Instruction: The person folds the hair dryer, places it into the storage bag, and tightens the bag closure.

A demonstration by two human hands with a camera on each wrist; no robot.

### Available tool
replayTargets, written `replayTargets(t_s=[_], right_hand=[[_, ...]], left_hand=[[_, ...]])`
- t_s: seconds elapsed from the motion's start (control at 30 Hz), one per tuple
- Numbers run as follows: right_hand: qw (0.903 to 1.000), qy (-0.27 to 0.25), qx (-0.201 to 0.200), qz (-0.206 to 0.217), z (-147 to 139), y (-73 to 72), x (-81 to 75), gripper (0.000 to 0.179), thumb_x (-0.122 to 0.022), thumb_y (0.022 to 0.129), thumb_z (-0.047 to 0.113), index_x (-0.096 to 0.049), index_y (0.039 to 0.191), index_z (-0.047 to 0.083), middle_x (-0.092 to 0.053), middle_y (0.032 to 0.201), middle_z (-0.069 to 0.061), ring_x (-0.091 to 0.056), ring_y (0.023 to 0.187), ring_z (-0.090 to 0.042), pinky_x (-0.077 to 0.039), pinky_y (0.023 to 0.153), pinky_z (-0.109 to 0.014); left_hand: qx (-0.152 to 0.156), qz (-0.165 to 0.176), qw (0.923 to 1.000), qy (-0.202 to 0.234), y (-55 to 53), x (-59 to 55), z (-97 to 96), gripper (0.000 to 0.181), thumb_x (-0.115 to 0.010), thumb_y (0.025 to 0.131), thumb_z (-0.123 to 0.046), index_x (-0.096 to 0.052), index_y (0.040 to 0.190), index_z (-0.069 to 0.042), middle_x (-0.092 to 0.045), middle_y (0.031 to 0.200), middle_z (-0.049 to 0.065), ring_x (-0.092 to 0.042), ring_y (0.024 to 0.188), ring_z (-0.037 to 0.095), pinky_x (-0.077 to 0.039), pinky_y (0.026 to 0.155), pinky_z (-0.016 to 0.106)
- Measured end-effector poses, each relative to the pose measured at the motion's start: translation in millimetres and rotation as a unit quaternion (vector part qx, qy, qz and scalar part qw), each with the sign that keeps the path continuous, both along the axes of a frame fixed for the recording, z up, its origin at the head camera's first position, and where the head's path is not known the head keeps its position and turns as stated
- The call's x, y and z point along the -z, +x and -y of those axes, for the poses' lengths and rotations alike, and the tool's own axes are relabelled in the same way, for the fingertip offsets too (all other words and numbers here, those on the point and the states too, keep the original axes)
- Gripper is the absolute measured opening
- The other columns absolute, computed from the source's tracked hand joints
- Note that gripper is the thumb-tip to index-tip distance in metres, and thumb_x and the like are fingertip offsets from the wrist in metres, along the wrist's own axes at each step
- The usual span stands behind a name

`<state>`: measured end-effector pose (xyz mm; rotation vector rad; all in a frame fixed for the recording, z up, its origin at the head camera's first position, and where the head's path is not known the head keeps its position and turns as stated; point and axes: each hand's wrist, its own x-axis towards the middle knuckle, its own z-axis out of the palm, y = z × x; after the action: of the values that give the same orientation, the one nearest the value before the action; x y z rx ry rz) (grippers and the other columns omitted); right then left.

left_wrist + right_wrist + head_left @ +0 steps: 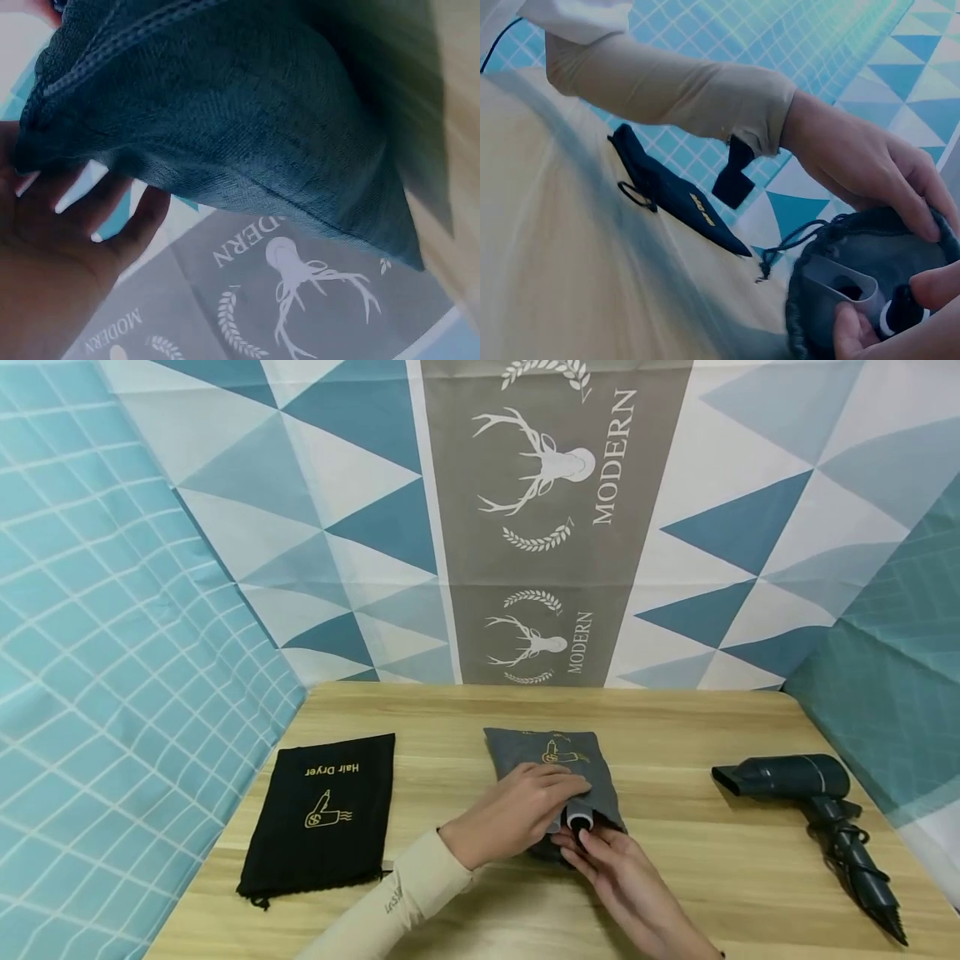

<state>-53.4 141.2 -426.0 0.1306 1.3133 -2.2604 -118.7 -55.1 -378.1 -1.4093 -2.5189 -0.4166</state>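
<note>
A grey drawstring pouch (525, 752) with a gold hair dryer print lies at mid-table, its mouth turned toward me. My left hand (510, 814) holds the rim, thumb inside the mouth and fingers outside. In the left wrist view, the pouch's underside (247, 127) bulges beside the spread fingers. My right hand (618, 868) grips a grey hair dryer at the mouth. Its flattened nozzle (862, 289) and black cord end with a white ring (904, 307) show in the right wrist view, between thumb and fingers. The rest of this dryer is hidden in the pouch.
To the left, a black drawstring pouch (322, 818) lettered "Hair Dryer" lies flat. A dark hair dryer (787, 777) with its cord wound round the handle rests near the right edge of the wooden table (675, 718). Patterned cloth (360, 510) hangs behind.
</note>
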Motion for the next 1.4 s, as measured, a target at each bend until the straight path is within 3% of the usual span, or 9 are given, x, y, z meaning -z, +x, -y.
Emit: replayTargets(t_s=[0.27,0.47,0.6,0.77,1.0,1.1,1.2,1.3,1.4], right_hand=[[0.9991,-0.025,-0.020,-0.028,0.2,-17.8,-15.7,0.056,-0.046,0.108,0.020,-0.021,0.151,-0.006,-0.043,0.144,-0.019,-0.048,0.133,-0.024,-0.033,0.115,-0.037],[0.9970,-0.075,0.017,-0.007,5.4,-23.5,-19.2,0.053,-0.037,0.107,0.003,-0.017,0.155,0.002,-0.025,0.156,-0.015,-0.043,0.138,-0.022,-0.032,0.115,-0.036],[0.9965,-0.074,0.040,-0.004,7.9,-24.7,-16.4,0.060,-0.036,0.103,-0.005,-0.014,0.157,0.007,-0.024,0.156,-0.012,-0.045,0.135,-0.018,-0.035,0.113,-0.036],[0.9978,-0.062,0.015,-0.018,6.1,-22.4,-9.0,0.060,-0.043,0.105,0.003,-0.014,0.157,0.005,-0.032,0.153,-0.013,-0.048,0.134,-0.019,-0.034,0.114,-0.039],[0.9975,-0.066,0.024,-0.003,-4.2,-11.2,7.5,0.066,-0.045,0.100,-0.006,-0.009,0.156,-0.005,-0.019,0.159,-0.023,-0.053,0.129,-0.021,-0.037,0.111,-0.035],[0.9991,-0.009,0.040,-0.005,-2.2,-6.0,15.6,0.058,-0.045,0.101,-0.006,-0.017,0.152,-0.011,-0.041,0.147,-0.026,-0.064,0.116,-0.021,-0.046,0.102,-0.030],[0.9972,0.057,0.049,-0.001,0.3,-3.1,22.7,0.045,-0.044,0.103,0.001,-0.032,0.144,-0.016,-0.068,0.115,-0.021,-0.072,0.097,-0.018,-0.055,0.087,-0.027],[0.9958,0.081,0.042,0.010,-1.9,-1.7,28.9,0.046,-0.044,0.104,0.005,-0.032,0.143,-0.017,-0.073,0.100,-0.016,-0.073,0.091,-0.018,-0.057,0.082,-0.027],[0.9971,0.073,0.016,0.016,-8.9,0.4,35.1,0.055,-0.048,0.103,0.004,-0.023,0.147,-0.017,-0.070,0.111,-0.019,-0.070,0.102,-0.021,-0.054,0.091,-0.033]], left_hand=[[0.051,0.128,0.9887,0.060,-23.9,-18.9,14.4,0.030,-0.046,0.106,-0.009,-0.063,0.131,-0.009,-0.065,0.129,0.001,-0.058,0.121,0.009,-0.043,0.103,0.022],[0.097,0.177,0.9770,0.070,-19.8,-19.8,9.8,0.032,-0.042,0.107,-0.009,-0.061,0.133,-0.010,-0.063,0.132,0.000,-0.055,0.124,0.005,-0.040,0.103,0.018],[0.124,0.166,0.9748,0.083,-13.9,-17.2,7.7,0.032,-0.042,0.107,-0.007,-0.062,0.131,-0.009,-0.063,0.131,0.000,-0.053,0.126,0.003,-0.038,0.105,0.017],[0.123,0.163,0.9749,0.088,-9.6,-12.7,11.2,0.030,-0.046,0.105,-0.005,-0.064,0.129,-0.009,-0.064,0.126,-0.001,-0.056,0.118,0.001,-0.041,0.100,0.016],[0.055,0.073,0.9958,0.006,13.5,3.0,18.1,0.026,-0.054,0.104,-0.014,-0.067,0.126,-0.016,-0.061,0.134,0.000,-0.053,0.129,0.011,-0.040,0.109,0.036],[0.028,0.041,0.9987,-0.014,24.3,14.2,20.1,0.026,-0.055,0.103,-0.016,-0.067,0.126,-0.019,-0.059,0.137,0.001,-0.051,0.131,0.014,-0.040,0.108,0.041],[0.009,0.019,0.9996,-0.017,31.9,26.4,20.4,0.026,-0.055,0.103,-0.017,-0.067,0.126,-0.020,-0.058,0.138,0.001,-0.050,0.133,0.017,-0.040,0.106,0.042],[-0.011,0.006,0.9994,-0.033,37.6,38.9,19.5,0.026,-0.055,0.103,-0.021,-0.068,0.126,-0.022,-0.056,0.140,0.002,-0.047,0.135,0.020,-0.041,0.106,0.045],[-0.030,0.001,0.9974,-0.066,43.4,49.8,18.7,0.026,-0.056,0.103,-0.026,-0.068,0.127,-0.025,-0.053,0.144,0.003,-0.042,0.139,0.024,-0.041,0.105,0.052]])
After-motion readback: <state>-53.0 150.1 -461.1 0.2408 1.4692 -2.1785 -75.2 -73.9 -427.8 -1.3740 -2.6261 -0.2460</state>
